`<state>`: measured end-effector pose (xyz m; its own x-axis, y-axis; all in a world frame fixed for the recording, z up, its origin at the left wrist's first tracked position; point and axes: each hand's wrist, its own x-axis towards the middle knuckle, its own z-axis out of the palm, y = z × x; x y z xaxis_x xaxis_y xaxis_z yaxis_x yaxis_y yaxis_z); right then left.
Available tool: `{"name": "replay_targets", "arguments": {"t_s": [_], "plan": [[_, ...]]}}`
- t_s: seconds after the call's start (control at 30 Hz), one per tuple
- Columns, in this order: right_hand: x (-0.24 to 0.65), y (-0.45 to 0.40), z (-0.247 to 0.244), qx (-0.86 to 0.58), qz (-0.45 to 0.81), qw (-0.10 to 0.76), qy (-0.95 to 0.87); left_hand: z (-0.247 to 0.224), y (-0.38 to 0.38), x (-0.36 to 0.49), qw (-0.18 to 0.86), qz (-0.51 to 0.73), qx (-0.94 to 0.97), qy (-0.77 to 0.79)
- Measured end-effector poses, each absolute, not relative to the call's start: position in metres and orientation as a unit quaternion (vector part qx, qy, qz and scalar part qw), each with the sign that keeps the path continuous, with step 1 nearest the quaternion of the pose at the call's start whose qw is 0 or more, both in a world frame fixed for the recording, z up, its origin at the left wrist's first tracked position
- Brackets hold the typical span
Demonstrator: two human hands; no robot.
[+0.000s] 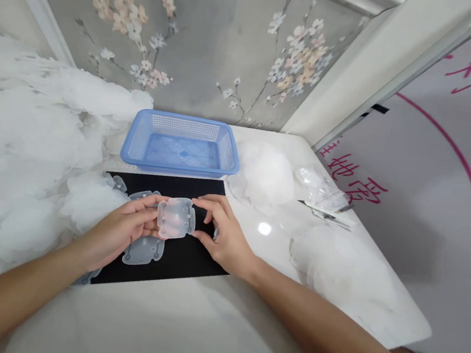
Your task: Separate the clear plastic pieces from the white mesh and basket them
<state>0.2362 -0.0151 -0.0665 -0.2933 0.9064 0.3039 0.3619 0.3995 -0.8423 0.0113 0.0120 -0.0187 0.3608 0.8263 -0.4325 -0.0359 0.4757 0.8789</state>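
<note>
Between my two hands, above a black mat (191, 262), is a translucent plastic piece with a wavy outline and small round marks (176, 218). My left hand (121, 228) grips it by its left side, some fingers behind it and showing through. The thumb and a finger of my right hand (226, 235) pinch its right edge. A similar translucent piece (142, 252) lies on the mat below my left hand. Another (119, 183) is at the mat's upper left corner, and one more (88, 277) is partly hidden under my left forearm.
Behind the mat stands a blue plastic basket (179, 167). A large heap of white, thin-looking pieces (20, 163) covers the table's left side. Smaller white piles sit right of the basket (263, 174) and farther right (343, 274). Clear plastic bags (322, 192) lie by the whiteboard (416, 231).
</note>
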Motion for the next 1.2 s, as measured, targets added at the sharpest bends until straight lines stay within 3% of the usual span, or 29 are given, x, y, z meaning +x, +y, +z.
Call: {"name": "replay_targets", "arguments": {"t_s": [0.23,0.43,0.53,1.2], "plan": [[0.235,-0.017,-0.055,-0.423,0.377,0.458,-0.685,-0.017,0.009,0.008,0.649,0.227,0.522,0.505],[0.237,-0.008,-0.053,-0.456,0.641,0.470,-0.401,-0.017,0.009,-0.010,0.295,0.122,0.825,0.466],[0.239,-0.004,-0.052,-0.413,0.693,0.486,-0.337,-0.021,0.011,-0.018,0.199,0.114,0.867,0.443],[0.245,0.002,-0.061,-0.338,0.779,0.477,-0.228,-0.020,0.018,-0.010,0.236,0.073,0.855,0.455]]}}
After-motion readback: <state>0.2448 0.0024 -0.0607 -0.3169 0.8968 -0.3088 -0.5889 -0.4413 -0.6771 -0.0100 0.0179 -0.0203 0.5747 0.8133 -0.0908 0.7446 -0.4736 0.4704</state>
